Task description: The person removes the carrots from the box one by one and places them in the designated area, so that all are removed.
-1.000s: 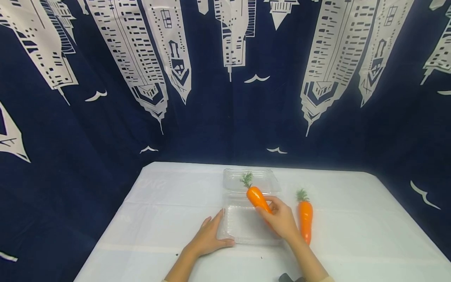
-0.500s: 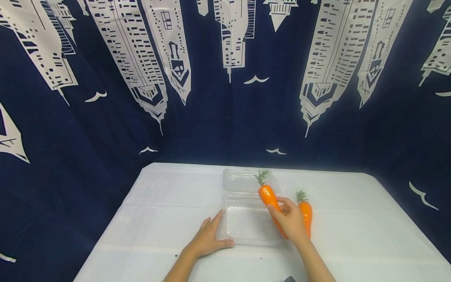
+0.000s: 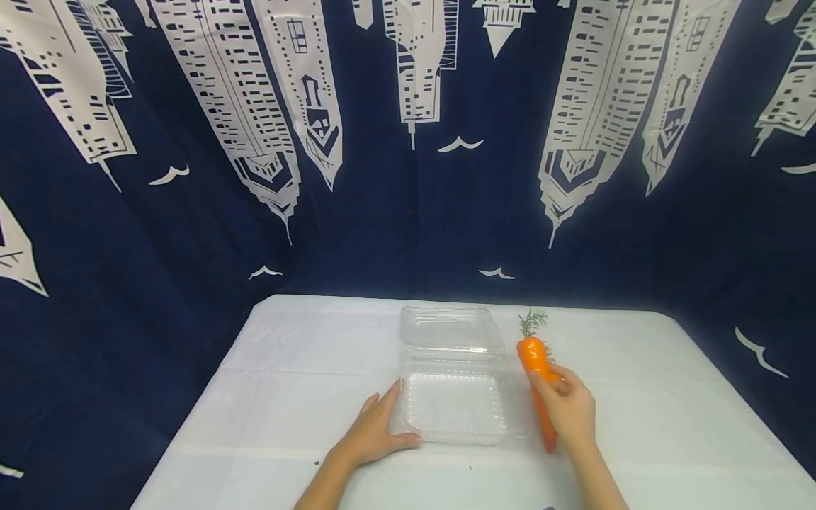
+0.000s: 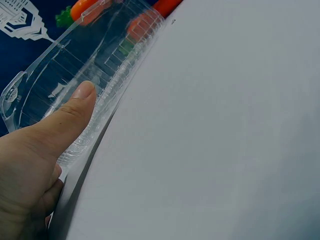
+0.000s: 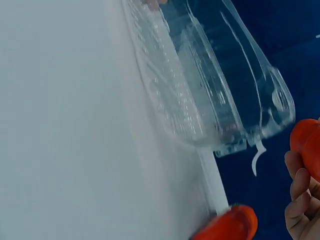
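My right hand (image 3: 567, 407) grips a shiny orange carrot (image 3: 532, 352) with a feathery green top, right of the clear plastic clamshell container (image 3: 452, 437). The held carrot (image 5: 306, 142) also shows at the right edge of the right wrist view. A second carrot (image 5: 231, 224) lies on the table, mostly hidden behind the hand and first carrot in the head view. At the container's near left corner rests my left hand (image 3: 372, 432), thumb along the front wall and fingers along the left side. The container's lid (image 3: 449, 328) is folded back, away from me.
A white cloth covers the table (image 3: 287, 397). Behind it hangs a dark blue curtain (image 3: 382, 227) printed with white buildings and birds. A few dark specks lie near the front of the cloth.
My right hand has carried the carrot rightward from over the container to beside it, over the second carrot. The left hand has stayed at the container's corner.
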`<state>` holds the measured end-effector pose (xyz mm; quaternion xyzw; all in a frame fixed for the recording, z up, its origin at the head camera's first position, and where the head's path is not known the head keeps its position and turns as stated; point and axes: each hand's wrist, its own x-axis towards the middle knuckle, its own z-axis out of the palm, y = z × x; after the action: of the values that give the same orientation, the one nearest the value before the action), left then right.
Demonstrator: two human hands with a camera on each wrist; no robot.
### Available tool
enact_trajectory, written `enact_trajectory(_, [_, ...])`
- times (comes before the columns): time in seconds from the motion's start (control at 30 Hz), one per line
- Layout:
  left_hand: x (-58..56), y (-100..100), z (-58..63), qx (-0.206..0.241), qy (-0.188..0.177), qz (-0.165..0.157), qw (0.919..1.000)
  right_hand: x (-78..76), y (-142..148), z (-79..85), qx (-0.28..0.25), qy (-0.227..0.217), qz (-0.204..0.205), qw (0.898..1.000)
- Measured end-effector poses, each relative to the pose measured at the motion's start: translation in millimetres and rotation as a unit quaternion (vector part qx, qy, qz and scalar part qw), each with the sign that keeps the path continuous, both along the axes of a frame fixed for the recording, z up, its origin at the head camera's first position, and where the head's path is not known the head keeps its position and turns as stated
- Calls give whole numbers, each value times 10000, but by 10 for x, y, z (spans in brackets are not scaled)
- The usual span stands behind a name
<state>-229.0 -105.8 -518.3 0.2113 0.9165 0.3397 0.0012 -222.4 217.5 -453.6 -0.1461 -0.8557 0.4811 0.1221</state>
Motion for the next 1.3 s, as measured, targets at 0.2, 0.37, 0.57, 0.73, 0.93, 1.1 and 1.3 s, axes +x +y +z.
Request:
enact_trajectory(0.2, [4, -2, 1, 10, -3, -16, 10000, 31, 211, -67, 165, 116, -382, 9991])
enact_trajectory(0.37, [-4, 4, 0, 27, -7, -37, 10000, 43, 375, -146, 164, 129, -592, 9980])
enact_trajectory(0.57, [-1, -5, 8, 64, 20, -21, 10000, 41, 509, -222, 68, 19, -693, 9976])
enact_trajectory(0.73, [3, -10, -4, 90, -35, -47, 9999, 34, 631, -283, 210, -233, -782, 9964])
enact_trajectory(0.93, [9, -4, -1, 93, -36, -68, 9999, 15, 796, -355, 424, -387, -796, 9952])
enact_trajectory(1.1, [10, -8, -9, 36, -36, -31, 10000, 2, 854, -373, 433, -528, -713, 9951])
enact_trajectory(1.3, [11, -5, -19, 53, -21, -30, 10000, -6, 903, -454, 697, -738, -601, 9930])
